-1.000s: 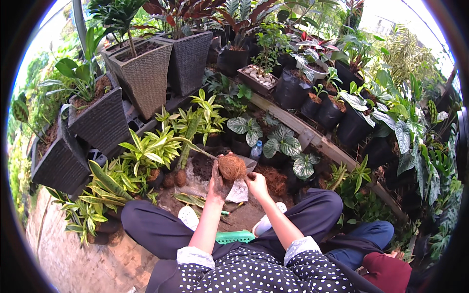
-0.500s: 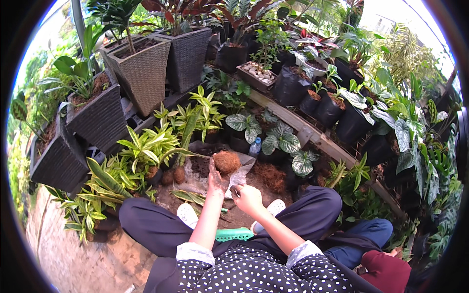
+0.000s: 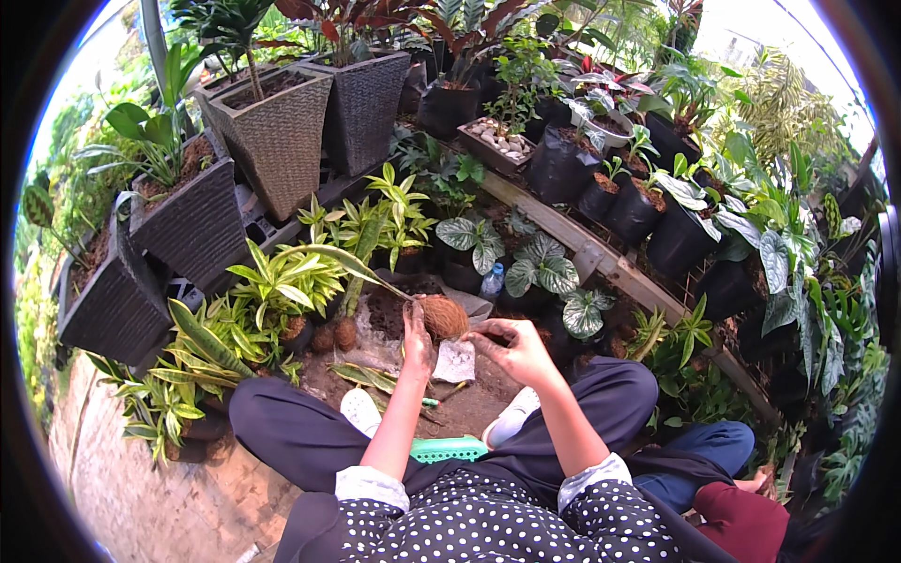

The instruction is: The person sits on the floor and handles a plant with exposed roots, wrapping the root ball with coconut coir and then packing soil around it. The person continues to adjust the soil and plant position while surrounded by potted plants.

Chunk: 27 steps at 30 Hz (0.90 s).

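Brown fibrous root ball (image 3: 443, 317) of a small plant sits up off the soil, cupped by the left hand (image 3: 417, 340), whose grip is closed around its lower left side. Its long green leaf (image 3: 349, 265) runs up-left, away from the person. Right hand (image 3: 514, 349) is just right of the ball, not touching, fingers loosely curled, holding nothing visible. Left is nearer.

Brown, fibrous root ball (image 3: 443, 316) against the left fingers (image 3: 413, 324). White scrap (image 3: 456, 361) just below. Dark grey trousers (image 3: 310, 436), black blouse with white dots (image 3: 488, 525), teal comb-like piece (image 3: 449, 449), yellow-edged green leaves (image 3: 202, 342) further left.
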Motion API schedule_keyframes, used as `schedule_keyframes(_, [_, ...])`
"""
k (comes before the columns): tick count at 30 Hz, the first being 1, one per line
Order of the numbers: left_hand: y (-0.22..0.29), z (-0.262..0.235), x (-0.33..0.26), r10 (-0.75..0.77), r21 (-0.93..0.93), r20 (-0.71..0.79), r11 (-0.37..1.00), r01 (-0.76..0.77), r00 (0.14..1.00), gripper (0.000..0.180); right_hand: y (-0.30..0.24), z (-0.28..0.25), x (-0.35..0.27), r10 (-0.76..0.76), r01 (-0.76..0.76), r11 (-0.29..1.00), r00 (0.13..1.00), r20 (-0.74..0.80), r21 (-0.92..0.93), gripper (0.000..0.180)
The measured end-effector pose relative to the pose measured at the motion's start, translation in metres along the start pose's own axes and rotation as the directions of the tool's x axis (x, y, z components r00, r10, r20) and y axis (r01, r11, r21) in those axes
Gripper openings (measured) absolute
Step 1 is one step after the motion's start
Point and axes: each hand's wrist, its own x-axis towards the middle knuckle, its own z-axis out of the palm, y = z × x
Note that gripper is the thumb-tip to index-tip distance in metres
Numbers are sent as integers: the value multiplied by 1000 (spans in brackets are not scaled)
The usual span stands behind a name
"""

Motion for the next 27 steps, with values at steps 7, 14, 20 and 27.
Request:
schedule_keyframes(7, [-12, -12, 6, 45, 159, 106, 985, -61, 993, 29, -25, -29, 9, 7, -7, 999, 1000, 1, 53, 18])
schedule_keyframes(14, [-11, -13, 5, -1, 116, 246, 993, -28, 969, 26, -21, -48, 25, 25, -19, 998, 993, -113, 55, 17])
schedule_keyframes(20, [-2, -12, -5, -26, -89, 444, 993, 73, 896, 45, -6, -61, 36, 211, -172, 954, 967, -141, 245, 17])
schedule_keyframes(27, [1, -9, -15, -237, -229, 387, 911, 342, 891, 49, 27, -67, 41, 289, -244, 895, 955, -70, 374, 18])
